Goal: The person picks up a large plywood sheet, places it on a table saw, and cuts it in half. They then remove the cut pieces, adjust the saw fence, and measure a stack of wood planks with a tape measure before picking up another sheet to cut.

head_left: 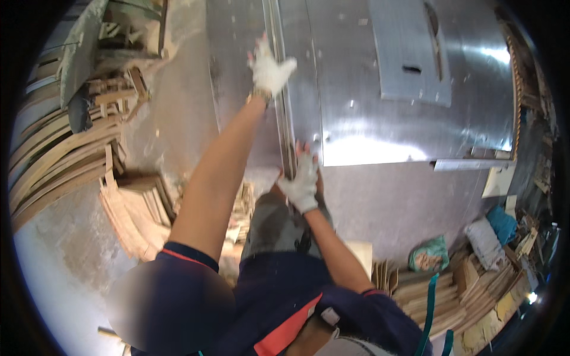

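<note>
A long, narrow metal channel strip (pixel 282 121) runs away from my body across large shiny metal sheets (pixel 350 127). My left hand (pixel 271 71), in a white glove with bare fingertips, lies over the strip's far part. Its fingers are stretched out and its thumb points to the right. Closer to me, my right hand (pixel 301 183) wears a similar glove and grips the strip's near end. The thumb is on the left of the strip and the fingers are on the right; the palm hides the very end.
A grey plate with slots (pixel 409 53) lies on the sheets at right. Curved wooden strips (pixel 56 163) and a stack of boards (pixel 139 207) stand at left. Lower right holds more wood (pixel 436 299), a green bag (pixel 428 254) and a whitish sack (pixel 485 243).
</note>
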The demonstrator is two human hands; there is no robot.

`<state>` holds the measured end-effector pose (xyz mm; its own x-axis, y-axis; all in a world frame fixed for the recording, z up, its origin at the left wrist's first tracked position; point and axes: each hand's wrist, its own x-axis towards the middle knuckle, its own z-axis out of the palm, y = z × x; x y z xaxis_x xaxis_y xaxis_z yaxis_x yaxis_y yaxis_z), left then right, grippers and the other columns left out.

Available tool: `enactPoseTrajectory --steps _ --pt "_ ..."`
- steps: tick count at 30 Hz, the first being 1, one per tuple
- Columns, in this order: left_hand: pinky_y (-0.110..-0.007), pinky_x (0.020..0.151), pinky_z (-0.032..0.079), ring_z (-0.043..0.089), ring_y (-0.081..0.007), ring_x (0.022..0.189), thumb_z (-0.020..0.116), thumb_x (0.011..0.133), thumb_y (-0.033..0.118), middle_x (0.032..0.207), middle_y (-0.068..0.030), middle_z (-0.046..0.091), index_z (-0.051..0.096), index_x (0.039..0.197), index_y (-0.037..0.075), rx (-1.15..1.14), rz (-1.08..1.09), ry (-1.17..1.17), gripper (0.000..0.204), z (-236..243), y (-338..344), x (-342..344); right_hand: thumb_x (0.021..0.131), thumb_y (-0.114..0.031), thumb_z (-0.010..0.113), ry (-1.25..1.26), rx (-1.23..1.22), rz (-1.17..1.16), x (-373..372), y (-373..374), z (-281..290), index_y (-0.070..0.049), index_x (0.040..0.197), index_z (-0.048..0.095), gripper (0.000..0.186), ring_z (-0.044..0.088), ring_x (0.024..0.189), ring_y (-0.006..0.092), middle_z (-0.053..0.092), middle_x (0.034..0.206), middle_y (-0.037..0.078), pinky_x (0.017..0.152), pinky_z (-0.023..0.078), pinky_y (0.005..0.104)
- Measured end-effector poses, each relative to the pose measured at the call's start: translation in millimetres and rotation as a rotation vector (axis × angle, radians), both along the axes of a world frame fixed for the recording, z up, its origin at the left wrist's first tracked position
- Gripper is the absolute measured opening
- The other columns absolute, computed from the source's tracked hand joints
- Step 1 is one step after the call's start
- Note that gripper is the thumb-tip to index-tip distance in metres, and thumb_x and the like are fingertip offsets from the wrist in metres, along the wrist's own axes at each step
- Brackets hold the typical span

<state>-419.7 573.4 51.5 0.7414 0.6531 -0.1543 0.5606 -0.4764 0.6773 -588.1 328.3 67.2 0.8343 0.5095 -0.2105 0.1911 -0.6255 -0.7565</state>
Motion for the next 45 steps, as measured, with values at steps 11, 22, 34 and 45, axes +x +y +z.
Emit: enactPoseTrajectory --steps 11,22,34,45 --pt "-0.047 0.122 0.008 0.019 -0.0305 0.152 0.073 0.068 0.027 0.155 -0.0269 0.033 0.021 0.155 0.009 -0.006 0.055 -0.022 0.103 1.3 -4.9 3.7 0.059 -0.017 0.077 0.055 -0.045 0.015 -2.4 -3.7 -9.1 -0.01 0.155 0.028 0.109 0.027 0.149 0.0293 0.044 0.149 0.019 0.124 0.012 0.0495" --pt "-0.048 0.123 0.007 0.019 -0.0321 0.151 0.071 0.069 0.024 0.153 -0.0265 0.036 0.025 0.154 0.011 -0.022 0.054 -0.08 0.098 2.7 -5.2 2.4 0.059 -0.016 0.073 0.098 -0.038 -0.006 -1.3 -1.9 -6.7 -0.01 0.155 0.03 0.105 0.029 0.148 0.0296 0.046 0.145 0.02 0.124 0.013 0.0502" --pt "-0.047 0.123 0.008 0.021 -0.0303 0.151 0.071 0.068 0.024 0.152 -0.0253 0.037 0.025 0.154 0.012 -0.01 0.079 -0.039 0.098 0.0 -5.4 4.3 0.059 -0.017 0.074 0.018 -0.041 0.009 -1.5 -1.9 -5.5 -0.01 0.154 0.031 0.104 0.031 0.147 0.0293 0.047 0.146 0.017 0.124 0.014 0.0501" --pt "-0.045 0.123 0.007 0.02 -0.0299 0.152 0.072 0.069 0.024 0.154 -0.0249 0.036 0.024 0.154 0.011 -0.027 0.072 -0.057 0.099 5.5 -6.4 3.0 0.061 -0.019 0.074 0.073 -0.049 0.019 -1.8 -4.6 -10.1 -0.012 0.156 0.028 0.106 0.027 0.149 0.0291 0.041 0.151 0.019 0.124 0.014 0.0487"
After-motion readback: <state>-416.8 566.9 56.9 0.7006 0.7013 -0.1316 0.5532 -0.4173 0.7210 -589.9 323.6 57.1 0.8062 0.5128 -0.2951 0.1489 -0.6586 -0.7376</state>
